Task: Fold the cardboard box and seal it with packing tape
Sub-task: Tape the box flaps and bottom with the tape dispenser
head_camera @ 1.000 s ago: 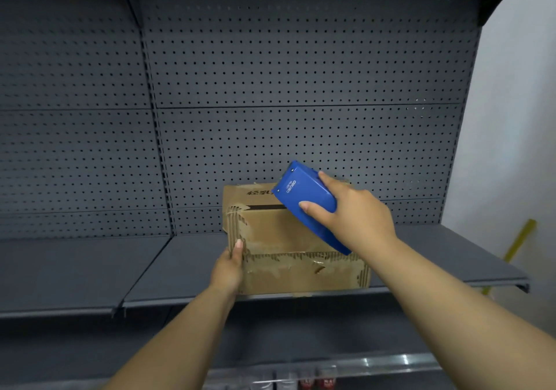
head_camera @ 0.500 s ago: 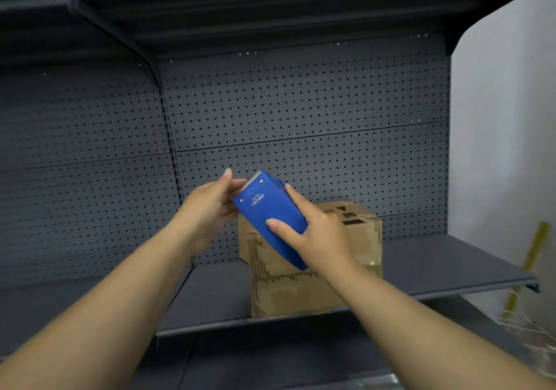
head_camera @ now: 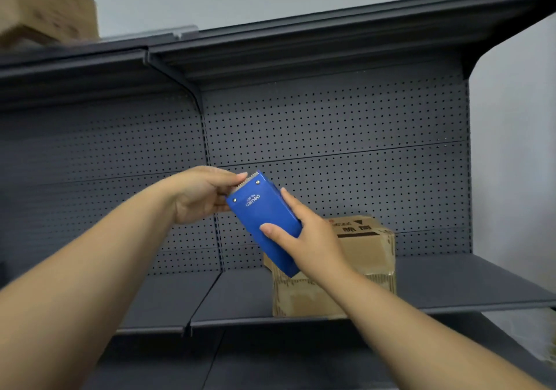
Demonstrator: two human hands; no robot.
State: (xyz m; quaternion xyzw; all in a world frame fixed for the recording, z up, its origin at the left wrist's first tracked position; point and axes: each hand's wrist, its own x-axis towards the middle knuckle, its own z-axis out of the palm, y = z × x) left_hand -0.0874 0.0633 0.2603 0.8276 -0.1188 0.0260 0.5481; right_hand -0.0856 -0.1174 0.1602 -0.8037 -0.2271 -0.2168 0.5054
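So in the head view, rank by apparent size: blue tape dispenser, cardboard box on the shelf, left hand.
1. cardboard box, though partly hidden
2. blue tape dispenser, nearer the camera
3. left hand, close to the dispenser; unsure

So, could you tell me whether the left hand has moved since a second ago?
Yes. The left hand left the cardboard box on the shelf and rose to the toothed end of the blue tape dispenser.

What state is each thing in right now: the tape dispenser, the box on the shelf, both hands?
Tape dispenser: lifted off the box, tilted, toothed edge pointing up-left.
Right hand: gripping the dispenser's body.
Left hand: fingertips pinching at the toothed edge; whether tape is being pulled, I can't tell.
Cardboard box: closed, standing on the shelf, no hand on it.
Second box: on the top shelf, blurred.
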